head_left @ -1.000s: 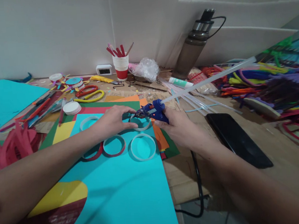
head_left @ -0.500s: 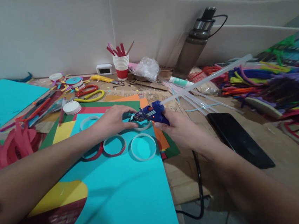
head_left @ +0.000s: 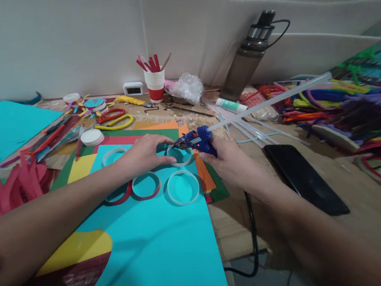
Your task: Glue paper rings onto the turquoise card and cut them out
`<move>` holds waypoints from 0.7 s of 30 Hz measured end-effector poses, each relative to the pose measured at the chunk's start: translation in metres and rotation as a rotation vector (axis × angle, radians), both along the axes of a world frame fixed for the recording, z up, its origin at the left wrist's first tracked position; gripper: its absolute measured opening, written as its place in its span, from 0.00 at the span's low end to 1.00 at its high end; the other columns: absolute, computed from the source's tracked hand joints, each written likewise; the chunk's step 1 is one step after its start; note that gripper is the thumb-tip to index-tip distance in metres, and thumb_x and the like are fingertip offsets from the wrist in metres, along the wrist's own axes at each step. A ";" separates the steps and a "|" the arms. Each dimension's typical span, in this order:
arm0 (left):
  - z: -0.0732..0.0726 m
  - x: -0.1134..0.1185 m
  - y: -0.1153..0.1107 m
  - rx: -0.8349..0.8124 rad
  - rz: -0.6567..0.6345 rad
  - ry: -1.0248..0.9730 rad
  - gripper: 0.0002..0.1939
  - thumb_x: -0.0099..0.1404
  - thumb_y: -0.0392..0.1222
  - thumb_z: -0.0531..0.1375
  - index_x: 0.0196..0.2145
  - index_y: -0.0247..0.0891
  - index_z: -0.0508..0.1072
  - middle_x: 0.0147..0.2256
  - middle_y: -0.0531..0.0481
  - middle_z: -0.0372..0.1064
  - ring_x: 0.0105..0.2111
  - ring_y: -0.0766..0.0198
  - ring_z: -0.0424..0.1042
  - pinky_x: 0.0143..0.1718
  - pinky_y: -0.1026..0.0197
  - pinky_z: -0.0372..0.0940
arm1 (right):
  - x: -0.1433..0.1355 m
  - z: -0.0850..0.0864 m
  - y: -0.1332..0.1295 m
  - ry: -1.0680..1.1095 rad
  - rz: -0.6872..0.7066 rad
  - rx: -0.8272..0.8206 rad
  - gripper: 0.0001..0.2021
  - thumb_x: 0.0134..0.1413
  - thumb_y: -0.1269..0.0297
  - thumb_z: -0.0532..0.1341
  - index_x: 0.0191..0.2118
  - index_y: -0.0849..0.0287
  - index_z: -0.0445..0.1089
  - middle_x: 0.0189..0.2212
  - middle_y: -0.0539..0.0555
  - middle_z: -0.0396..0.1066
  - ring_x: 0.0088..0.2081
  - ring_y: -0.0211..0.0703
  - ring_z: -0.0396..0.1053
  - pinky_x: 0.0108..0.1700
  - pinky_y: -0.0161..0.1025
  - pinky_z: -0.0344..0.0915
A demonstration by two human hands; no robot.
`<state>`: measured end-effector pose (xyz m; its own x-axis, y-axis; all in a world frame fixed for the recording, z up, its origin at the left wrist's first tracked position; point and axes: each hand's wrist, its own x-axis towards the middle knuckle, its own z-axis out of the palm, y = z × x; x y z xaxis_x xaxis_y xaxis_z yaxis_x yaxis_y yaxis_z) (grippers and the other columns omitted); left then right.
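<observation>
Left hand (head_left: pixel 144 154): fingers at ring (head_left: pixel 183 165), seemingly to steady it; closure cannot be told. Ring: right of those fingers, on paper (head_left: pixel 159 240). Glue gun (head_left: pixel 202 140): nozzle at ring, apparently for aim. Right hand (head_left: pixel 234 162): fingers wrapped round glue gun.

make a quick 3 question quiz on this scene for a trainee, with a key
1. What is the right hand holding?
2. True or false: in the picture, the yellow cutter lies left of the paper cup.
3. Which colour is directly beneath the rings: a) orange, b) turquoise, c) yellow?

Key:
1. A blue glue gun.
2. True.
3. b, the turquoise sheet.
</observation>
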<state>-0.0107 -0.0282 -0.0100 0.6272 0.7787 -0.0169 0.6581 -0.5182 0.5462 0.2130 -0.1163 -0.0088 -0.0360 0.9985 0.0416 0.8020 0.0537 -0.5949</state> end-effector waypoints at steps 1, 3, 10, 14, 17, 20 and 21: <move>0.000 0.000 0.000 0.002 -0.001 0.003 0.27 0.56 0.60 0.67 0.52 0.49 0.77 0.53 0.49 0.75 0.54 0.46 0.70 0.55 0.49 0.66 | -0.001 0.000 0.000 -0.004 -0.002 -0.008 0.10 0.62 0.61 0.57 0.46 0.57 0.70 0.42 0.60 0.77 0.41 0.53 0.74 0.39 0.43 0.67; 0.000 0.000 0.001 0.012 -0.003 0.014 0.28 0.57 0.60 0.67 0.53 0.47 0.77 0.53 0.48 0.75 0.54 0.46 0.70 0.55 0.49 0.66 | -0.002 0.001 0.000 -0.015 0.005 -0.014 0.09 0.62 0.61 0.58 0.45 0.57 0.70 0.41 0.60 0.77 0.41 0.54 0.73 0.39 0.43 0.67; -0.002 0.001 0.001 0.053 -0.018 0.054 0.27 0.58 0.59 0.66 0.53 0.46 0.76 0.54 0.49 0.74 0.55 0.48 0.70 0.56 0.51 0.64 | -0.003 0.007 -0.003 -0.007 0.073 -0.026 0.08 0.61 0.63 0.58 0.44 0.58 0.71 0.41 0.59 0.77 0.41 0.51 0.73 0.39 0.40 0.65; -0.002 0.000 0.001 0.047 -0.010 0.050 0.28 0.58 0.60 0.66 0.53 0.46 0.76 0.53 0.49 0.75 0.54 0.47 0.70 0.56 0.51 0.64 | 0.002 0.006 -0.003 0.010 0.080 -0.009 0.10 0.62 0.62 0.58 0.46 0.57 0.70 0.41 0.57 0.77 0.40 0.50 0.73 0.37 0.39 0.65; -0.001 0.000 0.001 0.035 -0.011 0.032 0.28 0.57 0.60 0.66 0.53 0.47 0.77 0.53 0.48 0.75 0.53 0.47 0.71 0.55 0.51 0.65 | 0.006 0.005 -0.002 -0.002 0.065 0.003 0.11 0.61 0.62 0.57 0.47 0.56 0.70 0.41 0.57 0.77 0.39 0.50 0.73 0.37 0.39 0.66; 0.001 0.000 0.000 0.018 0.009 0.025 0.27 0.57 0.60 0.67 0.52 0.48 0.77 0.53 0.49 0.75 0.53 0.47 0.71 0.55 0.51 0.66 | 0.008 0.007 -0.001 -0.028 0.046 0.007 0.11 0.60 0.63 0.58 0.47 0.57 0.70 0.40 0.57 0.77 0.39 0.50 0.73 0.38 0.40 0.66; 0.002 0.000 -0.001 0.013 0.019 0.026 0.27 0.57 0.59 0.67 0.52 0.49 0.77 0.53 0.49 0.75 0.53 0.47 0.71 0.55 0.51 0.66 | 0.008 0.008 -0.002 -0.030 0.045 0.010 0.12 0.60 0.63 0.58 0.48 0.57 0.70 0.40 0.57 0.77 0.39 0.50 0.73 0.38 0.40 0.66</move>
